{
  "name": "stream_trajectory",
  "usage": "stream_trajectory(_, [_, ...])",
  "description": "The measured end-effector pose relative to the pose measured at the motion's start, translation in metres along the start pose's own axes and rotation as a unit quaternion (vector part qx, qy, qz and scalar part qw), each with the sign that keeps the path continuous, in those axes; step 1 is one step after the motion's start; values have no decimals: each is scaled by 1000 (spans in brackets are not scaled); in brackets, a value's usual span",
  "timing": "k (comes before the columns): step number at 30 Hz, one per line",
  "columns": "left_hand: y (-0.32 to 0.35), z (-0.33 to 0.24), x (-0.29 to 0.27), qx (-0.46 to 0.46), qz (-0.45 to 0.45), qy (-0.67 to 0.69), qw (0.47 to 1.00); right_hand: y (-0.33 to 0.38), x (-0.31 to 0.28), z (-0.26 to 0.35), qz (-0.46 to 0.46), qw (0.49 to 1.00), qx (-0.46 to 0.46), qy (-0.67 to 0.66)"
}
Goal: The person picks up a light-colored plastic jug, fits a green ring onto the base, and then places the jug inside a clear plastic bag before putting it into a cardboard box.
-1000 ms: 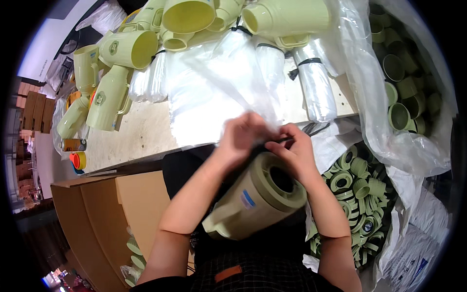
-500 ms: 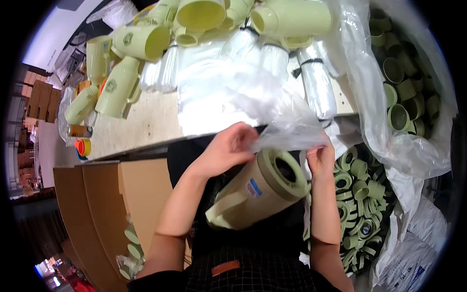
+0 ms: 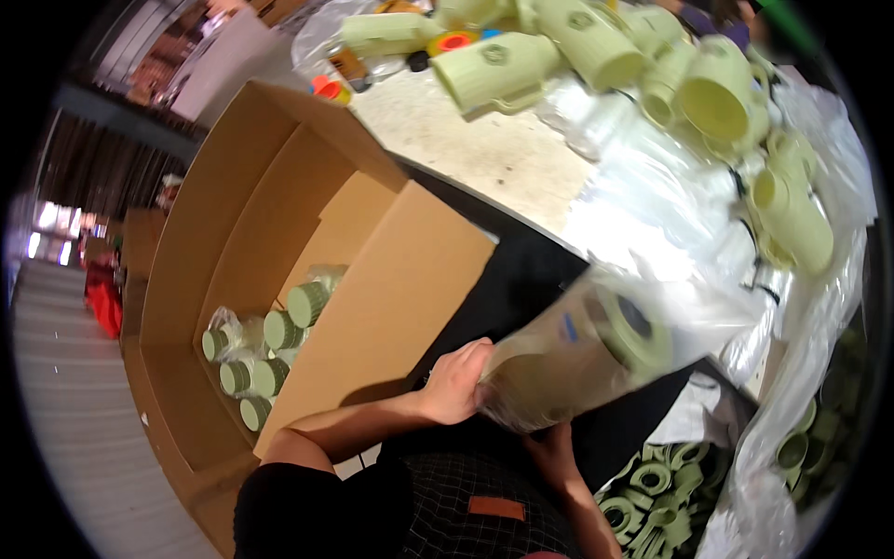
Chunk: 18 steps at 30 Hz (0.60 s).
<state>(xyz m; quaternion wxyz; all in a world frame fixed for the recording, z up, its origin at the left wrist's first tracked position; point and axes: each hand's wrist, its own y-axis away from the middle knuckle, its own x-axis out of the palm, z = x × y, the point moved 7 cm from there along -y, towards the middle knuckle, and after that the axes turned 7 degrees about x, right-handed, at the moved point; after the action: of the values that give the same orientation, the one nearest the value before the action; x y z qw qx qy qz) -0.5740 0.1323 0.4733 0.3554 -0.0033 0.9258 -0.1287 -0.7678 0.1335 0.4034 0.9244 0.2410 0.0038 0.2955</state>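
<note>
Clear plastic bag (image 3: pixel 712 321) now around the pale green jug (image 3: pixel 559 363), slack past the ringed far-right end; half a second ago, only spread between both hands above a bare jug. By the look of it, most of the bagging done. Jug tilted above the black-clad lap (image 3: pixel 643 415), near side of the table (image 3: pixel 466 149), right of the cardboard box (image 3: pixel 400 298). Left hand (image 3: pixel 456 382) with fingers curled tight on jug and bag at the near-left end; right hand (image 3: pixel 556 447) underneath, fingers hidden, grip impossible to tell. View swung left too, with more of the box in sight.
</note>
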Motion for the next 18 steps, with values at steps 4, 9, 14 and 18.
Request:
stream_trajectory(4, [79,48,-91,-192,-301,86,930,-31,66,110,135,963,-98,211])
stream_trajectory(9, [77,130,-247,-196,-356,406,819,-27,139,150,334,919,-198,68])
stream_trajectory(14, [96,287,-260,-512,-116,452,721,-28,104,83,241,956,-88,143])
stream_trajectory(18, [100,411,-211,-599,-13,249,761,-11,26,36,58,992,57,93])
